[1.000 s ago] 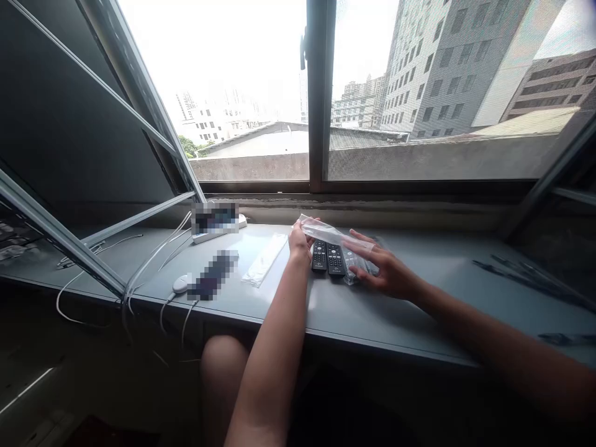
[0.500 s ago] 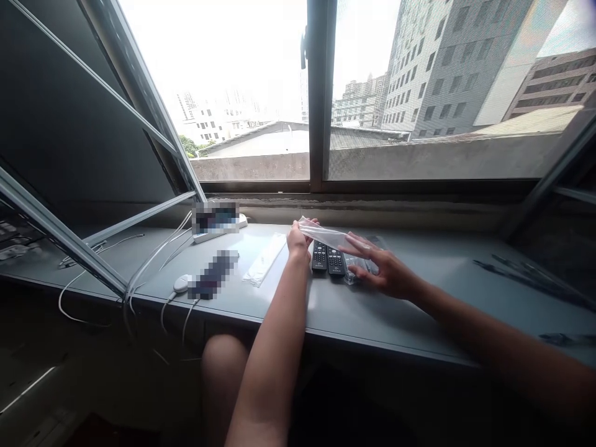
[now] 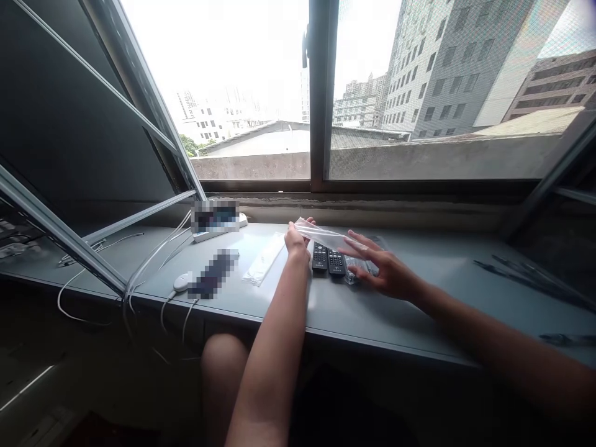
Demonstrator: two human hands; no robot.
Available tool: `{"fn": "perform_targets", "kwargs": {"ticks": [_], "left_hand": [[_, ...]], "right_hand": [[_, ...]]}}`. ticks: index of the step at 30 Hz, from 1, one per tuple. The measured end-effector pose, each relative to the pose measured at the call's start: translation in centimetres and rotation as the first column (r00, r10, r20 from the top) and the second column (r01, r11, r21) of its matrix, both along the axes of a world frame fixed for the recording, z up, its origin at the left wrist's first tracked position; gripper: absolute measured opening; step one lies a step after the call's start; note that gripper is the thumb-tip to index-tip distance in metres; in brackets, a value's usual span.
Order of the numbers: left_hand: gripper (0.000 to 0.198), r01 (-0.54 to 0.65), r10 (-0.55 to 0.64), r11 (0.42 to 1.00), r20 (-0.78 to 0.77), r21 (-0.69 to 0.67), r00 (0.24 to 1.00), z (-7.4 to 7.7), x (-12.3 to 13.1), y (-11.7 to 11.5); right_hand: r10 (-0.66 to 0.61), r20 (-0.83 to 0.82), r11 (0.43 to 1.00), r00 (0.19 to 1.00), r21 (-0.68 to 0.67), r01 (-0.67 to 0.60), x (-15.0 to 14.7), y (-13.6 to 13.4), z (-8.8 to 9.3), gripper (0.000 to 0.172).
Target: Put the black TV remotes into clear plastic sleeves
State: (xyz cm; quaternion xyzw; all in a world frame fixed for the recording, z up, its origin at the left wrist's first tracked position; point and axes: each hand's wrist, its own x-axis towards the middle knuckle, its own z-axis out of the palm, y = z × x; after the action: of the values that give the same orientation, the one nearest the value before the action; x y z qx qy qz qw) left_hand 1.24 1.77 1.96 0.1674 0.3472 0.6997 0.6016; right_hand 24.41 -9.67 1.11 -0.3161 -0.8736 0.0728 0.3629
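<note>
I see the translucent sleeve [image 3: 323, 236] drawn into lengthwise creases between the two hands, where a second ago it lay as a broad, flat band; to me, that means it is now under some pull. The left hand [image 3: 297, 239] pinches one end between thumb and fingers. The right hand [image 3: 379, 267] is spread wide, thumb apart, with the film's other end against its upper fingers — whether they grip it, I cannot tell. The sleeve hangs aslant above the table [image 3: 465, 267], partly over the left remote [image 3: 319, 257] and the right remote [image 3: 336, 263], which lie side by side; a clear packet [image 3: 351, 271] sits just beside them, under the right hand. For moving, I'd mind the front edge [image 3: 386, 349] below the forearms and the wall under the window [image 3: 395, 217] behind the hands. On the left, a flat white packet [image 3: 264, 261] lies near the left wrist, so I judge the roomier side to be rightward — as far as the dark strips [image 3: 526, 276].
</note>
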Motion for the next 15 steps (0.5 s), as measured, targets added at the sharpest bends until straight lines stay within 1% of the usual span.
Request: {"fn": "perform_targets", "kwargs": {"ticks": [6, 10, 12, 13, 15], "left_hand": [[0.045, -0.139, 0.139, 0.99, 0.061, -0.006, 0.988, 0.52, -0.47, -0.09], [0.044, -0.177, 0.178, 0.984, 0.082, -0.022, 0.981, 0.58, -0.77, -0.07], [0.048, -0.155, 0.154, 0.988, 0.101, 0.007, 0.983, 0.57, -0.86, -0.12], [0.052, -0.125, 0.121, 0.992, 0.11, 0.032, 0.987, 0.58, -0.84, -0.18], [0.06, -0.021, 0.01, 0.995, 0.11, 0.094, 0.994, 0.62, -0.6, -0.39]], "right_hand": [[-0.021, 0.012, 1.0, 1.0, -0.001, 0.021, -0.09, -0.12, 0.3, 0.057], [-0.002, 0.008, 1.0, 1.0, 0.006, 0.002, -0.06, -0.09, 0.23, 0.055], [0.007, -0.009, 1.0, 1.0, 0.017, -0.007, 0.03, -0.04, 0.12, 0.058], [0.008, -0.02, 1.0, 1.0, 0.023, -0.008, 0.07, -0.02, 0.06, 0.063], [0.001, -0.038, 0.999, 0.999, 0.034, 0.0, 0.15, 0.01, -0.02, 0.073]]}}
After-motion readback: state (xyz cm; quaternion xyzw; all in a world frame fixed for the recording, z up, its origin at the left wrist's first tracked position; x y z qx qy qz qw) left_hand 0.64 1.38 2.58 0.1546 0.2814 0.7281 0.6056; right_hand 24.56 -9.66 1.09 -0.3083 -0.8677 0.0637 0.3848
